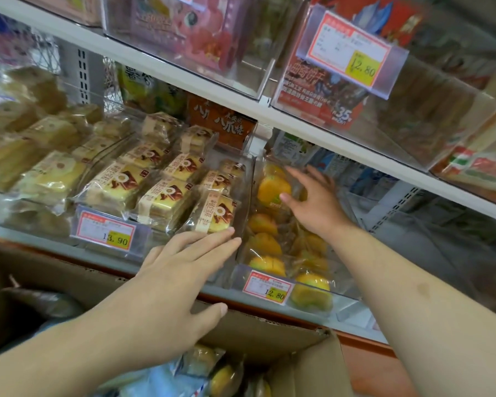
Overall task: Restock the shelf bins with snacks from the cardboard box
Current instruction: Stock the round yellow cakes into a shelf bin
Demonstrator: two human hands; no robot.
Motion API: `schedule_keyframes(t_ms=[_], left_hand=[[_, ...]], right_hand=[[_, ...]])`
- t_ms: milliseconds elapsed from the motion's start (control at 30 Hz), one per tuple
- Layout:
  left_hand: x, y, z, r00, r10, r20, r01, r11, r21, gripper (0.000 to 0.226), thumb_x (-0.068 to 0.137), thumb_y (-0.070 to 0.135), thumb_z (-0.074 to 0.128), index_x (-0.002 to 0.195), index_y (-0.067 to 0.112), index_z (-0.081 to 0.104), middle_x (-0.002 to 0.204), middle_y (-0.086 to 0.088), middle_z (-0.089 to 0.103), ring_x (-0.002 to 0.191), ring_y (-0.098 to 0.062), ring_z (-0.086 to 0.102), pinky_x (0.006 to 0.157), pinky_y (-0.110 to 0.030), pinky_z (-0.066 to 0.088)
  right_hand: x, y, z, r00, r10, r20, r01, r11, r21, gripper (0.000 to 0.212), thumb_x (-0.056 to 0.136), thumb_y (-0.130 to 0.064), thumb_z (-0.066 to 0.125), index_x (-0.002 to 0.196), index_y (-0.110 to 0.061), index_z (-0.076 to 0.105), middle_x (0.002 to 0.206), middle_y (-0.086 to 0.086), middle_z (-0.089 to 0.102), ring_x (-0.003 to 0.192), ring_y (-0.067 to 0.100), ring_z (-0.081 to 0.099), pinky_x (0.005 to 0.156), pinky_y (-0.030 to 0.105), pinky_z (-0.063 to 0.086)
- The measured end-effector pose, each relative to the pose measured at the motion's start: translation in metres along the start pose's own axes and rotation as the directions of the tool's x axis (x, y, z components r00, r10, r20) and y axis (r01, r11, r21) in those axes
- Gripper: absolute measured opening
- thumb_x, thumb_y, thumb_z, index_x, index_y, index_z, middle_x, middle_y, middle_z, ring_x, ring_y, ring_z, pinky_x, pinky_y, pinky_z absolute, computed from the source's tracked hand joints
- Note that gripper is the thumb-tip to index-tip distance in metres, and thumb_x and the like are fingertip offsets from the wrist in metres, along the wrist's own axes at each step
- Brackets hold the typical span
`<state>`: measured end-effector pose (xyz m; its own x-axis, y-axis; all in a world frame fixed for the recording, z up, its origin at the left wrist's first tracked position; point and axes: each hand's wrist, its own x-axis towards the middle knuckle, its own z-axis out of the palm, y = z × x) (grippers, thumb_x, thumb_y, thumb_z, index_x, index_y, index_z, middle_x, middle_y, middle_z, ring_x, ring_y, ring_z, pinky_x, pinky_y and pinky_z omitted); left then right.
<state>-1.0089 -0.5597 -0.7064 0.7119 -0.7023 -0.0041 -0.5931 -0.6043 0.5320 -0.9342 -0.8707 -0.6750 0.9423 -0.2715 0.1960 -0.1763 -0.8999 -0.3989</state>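
My right hand reaches into the clear plastic bin, fingers spread and thumb touching a glossy, rounded orange snack pack, while my left hand lies flat with straight fingers against the bin's front corner, the corrugated cardboard box just below it.

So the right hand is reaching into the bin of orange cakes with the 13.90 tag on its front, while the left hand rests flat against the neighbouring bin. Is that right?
Not quite. In the head view the bin of orange cakes that the right hand reaches into carries the 12.80 tag. The 13.90 tag is on the neighbouring bin, where the left hand rests flat against the front.
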Motion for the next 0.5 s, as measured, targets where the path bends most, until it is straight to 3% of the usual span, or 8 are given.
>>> schedule_keyframes(t_ms=[167,333,500], left_hand=[[-0.006,0.004,0.001,1.000,0.010,-0.016,-0.010,1.000,0.018,0.085,0.100,0.059,0.054,0.159,0.058,-0.007,0.158,0.048,-0.017,0.147,0.015,-0.019,0.124,-0.034,0.000],[-0.016,0.012,0.007,0.999,0.043,-0.019,-0.042,0.999,0.033,0.084,0.100,0.058,0.055,0.161,0.056,-0.003,0.162,0.044,-0.013,0.152,0.008,-0.013,0.128,-0.042,0.005],[-0.025,0.023,0.021,0.991,0.125,-0.053,-0.124,0.992,0.028,0.079,0.099,0.051,0.061,0.164,0.046,0.017,0.167,0.034,0.010,0.155,0.001,0.005,0.130,-0.041,0.014]], right_hand=[[-0.042,-0.009,-0.020,0.999,0.054,-0.002,-0.053,0.999,0.007,0.068,0.101,-0.047,0.065,0.158,-0.057,0.029,0.174,-0.017,0.012,0.162,0.021,0.001,0.129,0.051,0.010],[-0.109,-0.001,-0.024,1.000,-0.018,0.021,0.018,1.000,0.002,0.070,0.100,-0.044,0.066,0.159,-0.055,0.030,0.173,-0.009,0.020,0.161,0.020,0.012,0.129,0.050,0.018],[-0.201,0.025,-0.014,0.993,-0.095,-0.065,0.100,0.992,0.078,0.054,0.100,-0.029,0.069,0.151,-0.035,0.053,0.154,-0.005,0.047,0.148,0.014,0.038,0.124,0.035,0.032]])
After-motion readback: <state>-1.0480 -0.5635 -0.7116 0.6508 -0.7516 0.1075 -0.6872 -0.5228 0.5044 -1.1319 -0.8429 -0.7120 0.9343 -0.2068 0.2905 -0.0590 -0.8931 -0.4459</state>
